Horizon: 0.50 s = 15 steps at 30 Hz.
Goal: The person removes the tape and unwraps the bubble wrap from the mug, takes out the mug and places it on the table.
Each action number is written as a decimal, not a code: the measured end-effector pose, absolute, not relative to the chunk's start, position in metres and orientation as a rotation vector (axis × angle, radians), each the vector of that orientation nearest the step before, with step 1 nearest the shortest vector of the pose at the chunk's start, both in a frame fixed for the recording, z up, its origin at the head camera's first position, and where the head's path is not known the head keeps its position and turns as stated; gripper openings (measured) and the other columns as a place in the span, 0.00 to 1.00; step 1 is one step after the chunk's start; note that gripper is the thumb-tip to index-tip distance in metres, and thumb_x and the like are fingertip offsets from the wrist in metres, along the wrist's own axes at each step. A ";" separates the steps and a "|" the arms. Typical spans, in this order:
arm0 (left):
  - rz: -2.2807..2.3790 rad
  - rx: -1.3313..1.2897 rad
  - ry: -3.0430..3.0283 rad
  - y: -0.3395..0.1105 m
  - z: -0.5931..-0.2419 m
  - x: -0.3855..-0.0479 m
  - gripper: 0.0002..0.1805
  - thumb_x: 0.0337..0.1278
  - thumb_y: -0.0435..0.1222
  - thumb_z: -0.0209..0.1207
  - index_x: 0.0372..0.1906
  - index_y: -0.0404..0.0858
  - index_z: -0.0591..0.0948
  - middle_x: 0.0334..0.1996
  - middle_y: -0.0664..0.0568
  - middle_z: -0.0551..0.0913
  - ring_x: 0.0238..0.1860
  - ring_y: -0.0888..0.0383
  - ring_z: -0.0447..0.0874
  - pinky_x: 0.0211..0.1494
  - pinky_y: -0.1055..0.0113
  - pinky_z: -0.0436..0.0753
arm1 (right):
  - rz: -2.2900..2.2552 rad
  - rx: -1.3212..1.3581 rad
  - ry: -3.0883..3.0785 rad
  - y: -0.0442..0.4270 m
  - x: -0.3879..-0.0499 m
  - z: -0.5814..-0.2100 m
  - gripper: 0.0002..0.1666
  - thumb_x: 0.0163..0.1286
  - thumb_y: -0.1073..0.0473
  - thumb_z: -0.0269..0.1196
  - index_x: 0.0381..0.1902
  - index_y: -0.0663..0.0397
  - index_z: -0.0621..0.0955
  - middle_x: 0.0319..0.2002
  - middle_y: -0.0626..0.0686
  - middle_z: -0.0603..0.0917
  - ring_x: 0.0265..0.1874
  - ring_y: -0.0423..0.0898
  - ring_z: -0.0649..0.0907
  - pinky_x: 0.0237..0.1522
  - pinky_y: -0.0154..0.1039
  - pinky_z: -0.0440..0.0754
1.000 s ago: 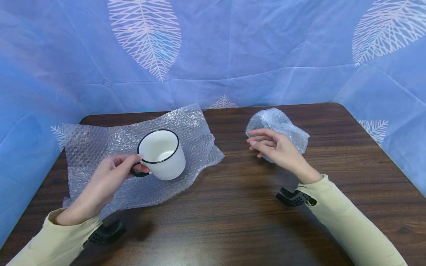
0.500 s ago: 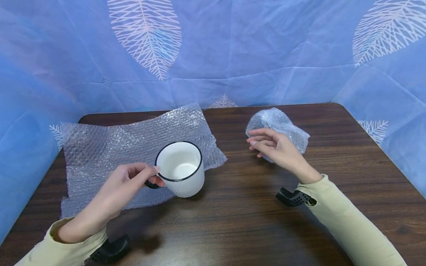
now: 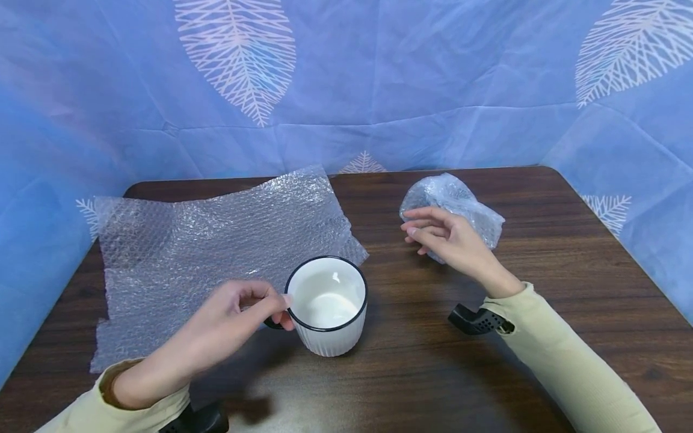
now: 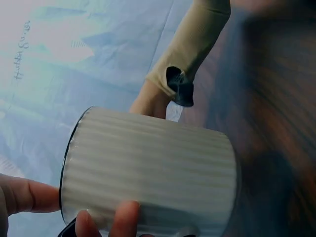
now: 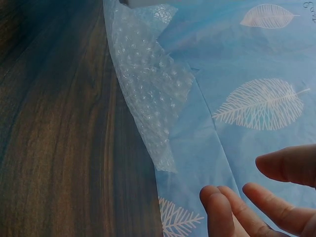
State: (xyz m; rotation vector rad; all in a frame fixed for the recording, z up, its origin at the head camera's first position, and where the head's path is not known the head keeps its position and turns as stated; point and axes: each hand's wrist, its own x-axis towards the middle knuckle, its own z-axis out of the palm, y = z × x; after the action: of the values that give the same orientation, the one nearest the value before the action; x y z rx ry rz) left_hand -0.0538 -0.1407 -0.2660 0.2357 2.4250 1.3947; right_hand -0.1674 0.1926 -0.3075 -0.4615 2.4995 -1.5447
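Note:
My left hand (image 3: 238, 325) holds a white mug (image 3: 330, 340) with a black rim by its black handle, right of the bubble wrap sheet's (image 3: 216, 252) near corner. The mug stands close to upright, its inside visible. In the left wrist view the ribbed wall of the mug (image 4: 153, 165) fills the middle, with fingertips (image 4: 126, 217) against it. On the right, my right hand (image 3: 452, 240) hangs relaxed in front of a crumpled bubble wrap bundle (image 3: 446, 195); whether they touch is unclear. Its fingers (image 5: 219, 212) have nothing between them in the right wrist view.
The dark wooden table (image 3: 411, 373) has rounded far corners. A blue cloth (image 3: 379, 72) with white leaf prints hangs behind it and at both sides. The sheet lies flat over the table's left part, and its far corner reaches the back edge.
My left hand has carried the mug to the right and nearer to me, from over the bubble wrap sheet to beside its corner. My right hand has stayed where it was.

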 end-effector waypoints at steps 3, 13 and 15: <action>1.375 0.256 2.418 -0.135 -0.268 -0.054 0.16 0.64 0.46 0.56 0.26 0.42 0.83 0.26 0.58 0.85 0.42 0.61 0.80 0.47 0.61 0.73 | -1.533 -0.457 2.507 0.193 -0.167 -0.307 0.23 0.73 0.56 0.56 0.62 0.59 0.73 0.55 0.63 0.80 0.45 0.47 0.85 0.40 0.41 0.84; 1.330 0.171 2.436 -0.124 -0.285 -0.058 0.17 0.63 0.48 0.56 0.25 0.43 0.83 0.25 0.60 0.85 0.40 0.62 0.79 0.48 0.62 0.72 | -1.525 -0.450 2.511 0.192 -0.167 -0.307 0.23 0.73 0.56 0.56 0.62 0.58 0.73 0.55 0.62 0.80 0.46 0.49 0.84 0.42 0.45 0.84; 1.354 0.132 2.424 -0.123 -0.288 -0.060 0.16 0.63 0.48 0.56 0.26 0.43 0.84 0.25 0.59 0.85 0.40 0.63 0.79 0.49 0.63 0.72 | -1.526 -0.453 2.507 0.192 -0.167 -0.307 0.23 0.73 0.56 0.56 0.62 0.58 0.73 0.56 0.62 0.80 0.46 0.50 0.84 0.42 0.45 0.84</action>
State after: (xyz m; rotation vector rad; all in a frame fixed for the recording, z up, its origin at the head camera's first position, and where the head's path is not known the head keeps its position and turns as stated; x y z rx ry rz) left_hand -0.0602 -0.1235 -0.2885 0.1323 2.4240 1.3535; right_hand -0.1670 0.1919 -0.3071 -0.4526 2.5073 -1.5257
